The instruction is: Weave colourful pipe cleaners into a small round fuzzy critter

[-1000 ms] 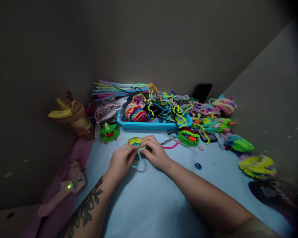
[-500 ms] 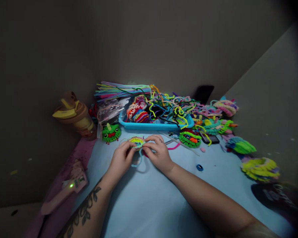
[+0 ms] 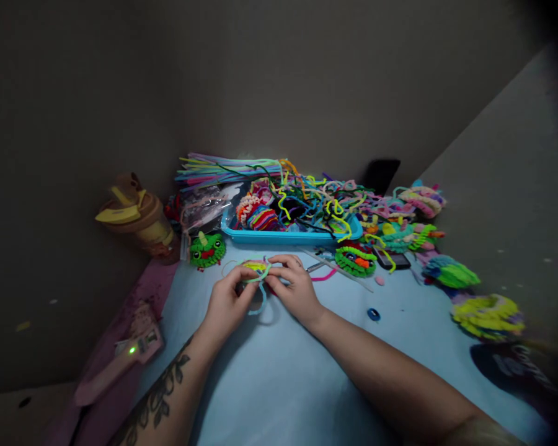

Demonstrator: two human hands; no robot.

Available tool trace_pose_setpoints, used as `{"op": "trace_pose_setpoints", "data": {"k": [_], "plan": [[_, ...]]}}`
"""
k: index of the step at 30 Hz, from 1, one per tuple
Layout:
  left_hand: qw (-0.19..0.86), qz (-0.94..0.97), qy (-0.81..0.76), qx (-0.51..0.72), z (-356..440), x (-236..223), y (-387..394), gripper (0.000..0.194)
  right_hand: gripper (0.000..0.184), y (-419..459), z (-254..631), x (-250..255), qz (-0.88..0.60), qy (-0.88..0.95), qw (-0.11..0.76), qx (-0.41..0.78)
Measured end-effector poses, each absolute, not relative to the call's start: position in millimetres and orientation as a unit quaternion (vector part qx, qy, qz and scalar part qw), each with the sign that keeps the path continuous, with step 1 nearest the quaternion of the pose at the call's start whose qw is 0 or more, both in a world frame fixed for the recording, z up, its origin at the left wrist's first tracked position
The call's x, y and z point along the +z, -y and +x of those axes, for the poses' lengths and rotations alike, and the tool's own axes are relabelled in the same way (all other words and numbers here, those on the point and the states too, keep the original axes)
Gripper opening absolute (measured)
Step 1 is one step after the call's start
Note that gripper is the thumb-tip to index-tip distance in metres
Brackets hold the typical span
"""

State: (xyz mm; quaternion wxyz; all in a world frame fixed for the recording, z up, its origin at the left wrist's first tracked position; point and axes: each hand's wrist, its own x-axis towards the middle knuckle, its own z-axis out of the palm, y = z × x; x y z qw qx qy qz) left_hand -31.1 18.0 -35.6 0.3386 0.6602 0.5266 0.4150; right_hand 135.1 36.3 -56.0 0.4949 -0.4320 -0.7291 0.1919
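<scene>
Between my two hands is a small round piece of bent pipe cleaners [image 3: 255,267] in yellow, green and pink. My left hand [image 3: 229,298] pinches its near left edge between thumb and fingers. At its right edge, my right hand [image 3: 295,288] is closed with thumb and fingertips on the pipe cleaner there. A loose light-blue pipe cleaner end [image 3: 261,302] hangs from the piece toward the table. The fingers hide part of the piece. A pink pipe cleaner [image 3: 324,276] lies just right of my right hand.
Behind my hands stands a blue tray [image 3: 288,236] heaped with pipe cleaners. A green pipe-cleaner creature [image 3: 207,249] sits to the left, another [image 3: 356,259] to the right. A lidded cup [image 3: 142,223] and a pink glue gun [image 3: 116,365] are at far left. A blue ring-shaped object [image 3: 374,314] lies right.
The round piece has tilted slightly in my hands, and my left fingers cover more of it. The light-blue end has shifted a little. Both hands keep their grip.
</scene>
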Motion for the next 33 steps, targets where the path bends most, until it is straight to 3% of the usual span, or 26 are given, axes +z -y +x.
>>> {"op": "trace_pose_setpoints", "data": {"k": [8, 14, 20, 26, 33], "plan": [[0.378, 0.659, -0.491, 0.426, -31.0, -37.2, -17.8, 0.020, 0.011, -36.2, 134.8, -55.5, -0.424, 0.712, 0.510, 0.232], [0.346, 0.667, -0.516, 0.412, -29.8, -39.1, -18.9, 0.016, 0.011, -32.4, 133.5, -53.5, -0.417, 0.714, 0.525, 0.201], [0.391, 0.587, -0.567, 0.426, -32.1, -28.9, -20.1, 0.023, 0.011, -36.5, 141.6, -46.3, -0.441, 0.678, 0.575, 0.126], [0.405, 0.558, -0.576, 0.439, -35.8, -26.8, -23.0, 0.025, 0.008, -54.8, 160.0, -40.4, -0.516, 0.576, 0.616, 0.150], [0.389, 0.568, -0.572, 0.446, -37.4, -27.9, -24.8, 0.023, 0.009, -60.9, 172.9, -18.3, -0.498, 0.564, 0.640, 0.153]]}}
